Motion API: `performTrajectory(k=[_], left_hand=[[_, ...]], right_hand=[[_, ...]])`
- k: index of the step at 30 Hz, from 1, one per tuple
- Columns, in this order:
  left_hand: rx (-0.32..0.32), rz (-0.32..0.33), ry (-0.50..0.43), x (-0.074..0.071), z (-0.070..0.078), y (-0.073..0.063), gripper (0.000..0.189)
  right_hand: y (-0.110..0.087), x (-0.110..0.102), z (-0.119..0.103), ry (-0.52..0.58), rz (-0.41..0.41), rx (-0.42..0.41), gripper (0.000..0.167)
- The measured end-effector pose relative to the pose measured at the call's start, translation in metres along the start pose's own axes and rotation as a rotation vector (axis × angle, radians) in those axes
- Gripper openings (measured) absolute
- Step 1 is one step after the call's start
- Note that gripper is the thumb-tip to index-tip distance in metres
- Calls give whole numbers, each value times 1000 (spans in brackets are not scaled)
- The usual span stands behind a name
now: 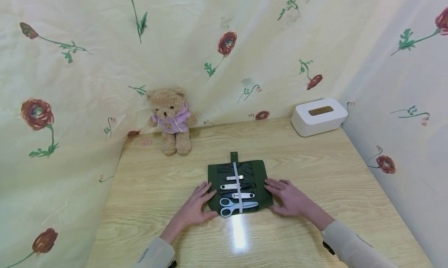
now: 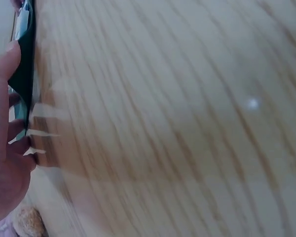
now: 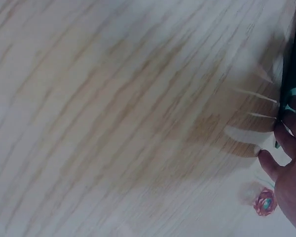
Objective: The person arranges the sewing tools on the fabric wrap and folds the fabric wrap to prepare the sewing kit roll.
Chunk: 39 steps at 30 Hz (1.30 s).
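A dark green fabric tool roll (image 1: 259,182) lies unfolded on the table, its snap tab pointing to the back wall. Under its white elastic strap (image 1: 235,169) sit pale blue scissors (image 1: 227,211), two white-and-dark handled tools (image 1: 229,186) of unclear kind, and a small silvery nail clipper (image 1: 231,178). My left hand (image 1: 194,206) touches the roll's left edge, fingers extended and thumb near the front corner. On the opposite edge rests my right hand (image 1: 290,198), fingertips on the fabric. Both wrist views show the hands, left (image 2: 5,158) and right (image 3: 292,182), beside the roll's raised edge.
A teddy bear (image 1: 173,120) in a lilac hoodie stands at the back left, with a small pink ring (image 1: 146,142) beside it. A white tissue box (image 1: 316,120) stands at the back right. Flowered cloth (image 1: 196,65) walls the wooden table (image 1: 150,182).
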State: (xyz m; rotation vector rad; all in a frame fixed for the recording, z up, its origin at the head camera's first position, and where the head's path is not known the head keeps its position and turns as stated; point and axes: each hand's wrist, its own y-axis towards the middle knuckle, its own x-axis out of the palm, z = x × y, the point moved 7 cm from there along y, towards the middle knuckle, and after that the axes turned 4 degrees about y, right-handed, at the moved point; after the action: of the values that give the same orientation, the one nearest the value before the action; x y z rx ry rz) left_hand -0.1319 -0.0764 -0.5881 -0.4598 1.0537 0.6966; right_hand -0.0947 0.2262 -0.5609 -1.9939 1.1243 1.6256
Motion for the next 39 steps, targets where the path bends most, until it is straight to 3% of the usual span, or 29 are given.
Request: performTrajectory(k=[4,9,15,22,27,32,35,39], left_hand=[[55,31,48,2,2,-1,73],[148,113,145,2,5,-2,53],[169,164,177,4,4,-2,54],[178,241,113,2,8,-4,67],[197,284,40,1,11,-5,51],[139,286,-52,-1,9,-5,37],[110,271,-96,-1,8,-5,36],[118,273,-147,-2,12,-7,41]], right_hand=[[-1,3,-1,-53,16,-39,63],[-3,10,-2,-137,10,-63,53],[-4,13,-1,-155,-7,-35,54],[-5,12,-3,-89,6,5,70],[-5,12,-7,-71,21,-6,61],[-5,13,-6,-69,30,-7,52],[-5,14,-5,-59,26,9,47],[-4,11,-5,-32,20,38,43]])
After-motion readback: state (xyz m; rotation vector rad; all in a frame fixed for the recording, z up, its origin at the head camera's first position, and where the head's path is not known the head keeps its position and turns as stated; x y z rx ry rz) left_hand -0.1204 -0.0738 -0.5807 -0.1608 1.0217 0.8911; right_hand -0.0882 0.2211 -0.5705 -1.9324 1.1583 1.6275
